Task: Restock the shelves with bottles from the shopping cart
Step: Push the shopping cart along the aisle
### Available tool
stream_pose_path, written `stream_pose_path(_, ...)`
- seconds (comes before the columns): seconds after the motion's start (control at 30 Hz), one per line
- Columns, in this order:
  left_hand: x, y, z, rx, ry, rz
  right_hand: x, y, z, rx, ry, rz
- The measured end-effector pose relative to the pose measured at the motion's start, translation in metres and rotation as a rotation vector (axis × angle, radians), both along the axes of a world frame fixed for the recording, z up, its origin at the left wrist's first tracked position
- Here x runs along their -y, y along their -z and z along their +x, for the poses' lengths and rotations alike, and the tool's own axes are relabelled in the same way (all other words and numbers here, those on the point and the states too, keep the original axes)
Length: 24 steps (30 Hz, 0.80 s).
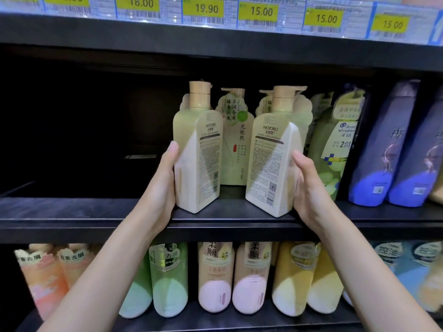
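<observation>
Fingers of the left hand [165, 185] curl around the left side of one pale green bottle [197, 149], fingers of the right hand [309, 188] wrap the right side of a second green bottle [273, 154]. Both bottles stand at the front edge of a black middle shelf [72, 212], back labels facing out, slightly apart. Behind them stand two matching green bottles [233, 140]. To the right sit purple bottles [383, 144]. A lower shelf holds a row of pastel bottles [215, 276]. Yellow price tags [207, 8] line the shelf edge above.
</observation>
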<state>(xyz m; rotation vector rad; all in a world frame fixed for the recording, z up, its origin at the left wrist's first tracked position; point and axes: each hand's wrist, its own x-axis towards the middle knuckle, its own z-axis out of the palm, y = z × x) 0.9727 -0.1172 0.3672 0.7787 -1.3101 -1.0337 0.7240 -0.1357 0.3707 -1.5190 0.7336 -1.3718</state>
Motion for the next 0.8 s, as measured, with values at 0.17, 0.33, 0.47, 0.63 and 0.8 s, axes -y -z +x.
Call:
stream_pose_path(0.17,-0.004,-0.002,-0.001,0.123,0.052,0.025,0.003,0.000,-0.003,-0.052,-0.080,0.051)
stream_pose_path(0.33,-0.003,-0.002,0.001,0.138,-0.026,0.086,0.005,0.003,0.002,-0.067,-0.005,0.089)
stream_pose_path(0.47,-0.002,-0.003,-0.003,0.202,-0.054,0.108,0.006,0.004,0.002,-0.131,0.167,0.114)
stream_pose_path(0.63,-0.005,-0.002,-0.008,0.292,-0.197,-0.022,0.003,0.002,0.007,-0.229,0.264,-0.010)
stream_pose_path(0.8,-0.004,-0.003,-0.013,0.383,-0.308,-0.090,0.002,0.002,0.007,-0.255,0.299,-0.015)
